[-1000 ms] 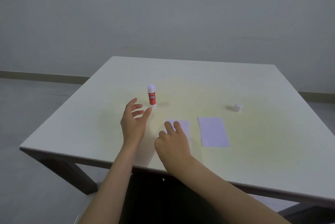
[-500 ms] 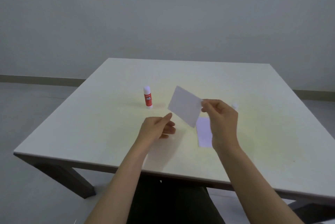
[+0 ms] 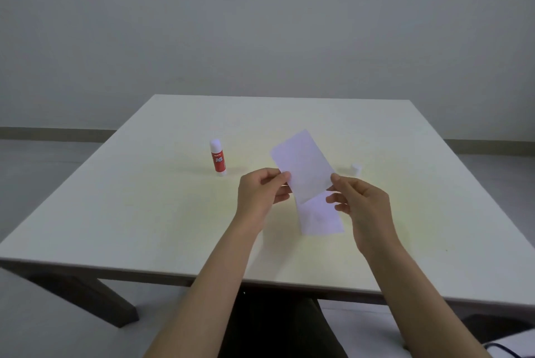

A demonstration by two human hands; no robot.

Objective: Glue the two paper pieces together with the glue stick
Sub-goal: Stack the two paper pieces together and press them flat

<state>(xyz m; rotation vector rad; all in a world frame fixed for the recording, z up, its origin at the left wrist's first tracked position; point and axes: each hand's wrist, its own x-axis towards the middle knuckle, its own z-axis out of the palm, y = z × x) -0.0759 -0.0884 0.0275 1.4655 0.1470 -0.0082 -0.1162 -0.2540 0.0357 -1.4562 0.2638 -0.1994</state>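
Note:
I hold a white paper piece (image 3: 302, 165) tilted in the air above the table. My left hand (image 3: 260, 192) pinches its lower left edge and my right hand (image 3: 357, 198) pinches its lower right corner. A second white paper piece (image 3: 320, 218) lies flat on the table beneath, partly hidden by the held piece and my right hand. The red glue stick (image 3: 217, 158) stands upright, uncapped, to the left of my hands. Its small white cap (image 3: 356, 168) sits on the table to the right, behind my right hand.
The white table (image 3: 144, 213) has its near edge just below my forearms. A grey wall stands behind the table, and the floor shows on both sides.
My right hand lifted the paper piece from the table. My left hand then came over from near the glue stick and took hold of its other edge.

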